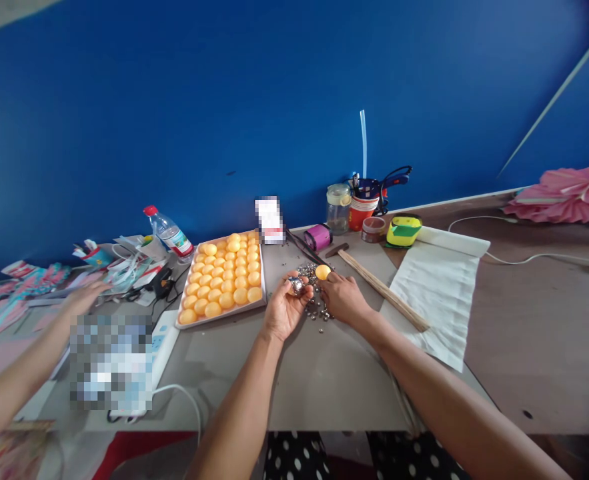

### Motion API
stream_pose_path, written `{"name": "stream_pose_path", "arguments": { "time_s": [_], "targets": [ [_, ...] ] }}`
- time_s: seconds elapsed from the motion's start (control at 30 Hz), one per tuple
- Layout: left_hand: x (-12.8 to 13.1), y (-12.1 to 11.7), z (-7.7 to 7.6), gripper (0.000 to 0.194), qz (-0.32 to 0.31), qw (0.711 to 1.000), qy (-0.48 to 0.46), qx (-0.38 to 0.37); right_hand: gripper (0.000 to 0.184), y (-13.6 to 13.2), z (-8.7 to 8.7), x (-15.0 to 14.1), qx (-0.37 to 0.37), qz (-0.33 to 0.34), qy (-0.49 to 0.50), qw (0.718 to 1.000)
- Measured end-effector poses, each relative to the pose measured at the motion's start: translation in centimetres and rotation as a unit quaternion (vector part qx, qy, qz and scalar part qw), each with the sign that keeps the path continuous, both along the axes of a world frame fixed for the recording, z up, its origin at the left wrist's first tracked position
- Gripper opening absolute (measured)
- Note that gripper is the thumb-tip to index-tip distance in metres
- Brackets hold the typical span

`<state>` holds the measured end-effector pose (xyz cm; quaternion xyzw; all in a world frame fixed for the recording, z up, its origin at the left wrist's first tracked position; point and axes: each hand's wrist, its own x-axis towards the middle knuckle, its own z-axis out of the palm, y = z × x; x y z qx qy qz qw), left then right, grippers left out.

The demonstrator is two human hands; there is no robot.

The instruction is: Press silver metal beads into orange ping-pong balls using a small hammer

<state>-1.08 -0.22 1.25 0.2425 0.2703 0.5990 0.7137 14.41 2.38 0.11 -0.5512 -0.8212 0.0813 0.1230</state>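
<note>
Left hand, palm up, cups a small silver ball; right hand pinches an orange ball at its fingertips. Hands close together over scattered metal pieces; tray of orange balls left of them.

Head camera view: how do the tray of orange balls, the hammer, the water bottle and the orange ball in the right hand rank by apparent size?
1. Tray of orange balls
2. Hammer, long but thin
3. Water bottle
4. Orange ball, in the right hand
</note>
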Motion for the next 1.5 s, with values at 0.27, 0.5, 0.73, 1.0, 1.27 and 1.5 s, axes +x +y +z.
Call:
{"name": "stream_pose_path", "arguments": {
  "time_s": [0.27,0.5,0.73,1.0,1.27,1.5],
  "targets": [
    [-0.3,-0.2,0.2,0.024,-0.045,0.999,-0.019,0.001,0.021,0.5,-0.3,-0.3,0.0,-0.038,0.005,0.999],
    [-0.4,-0.4,0.4,0.025,-0.096,0.995,-0.027,0.011,0.02,0.8,-1.1,-0.2,0.043,-0.04,0.074,0.996],
    [-0.8,-0.6,0.5,0.026,-0.107,0.994,-0.023,0.014,0.011,0.7,-1.4,-0.2,0.112,-0.047,0.306,0.944],
    [-0.6,-0.7,0.3,0.026,-0.091,0.995,0.009,0.034,0.008,0.2,-0.4,-0.3,0.0,-0.092,0.425,0.901],
    [0.0,-0.7,0.1,0.035,-0.052,0.995,0.073,0.052,0.008,0.3,-0.8,-0.6,-0.033,-0.133,0.458,0.878],
    [0.5,-0.4,-0.5,0.043,-0.001,0.992,0.099,0.077,0.01,0.5,-1.0,-0.4,-0.066,-0.119,0.51,0.849]
  ]
}}
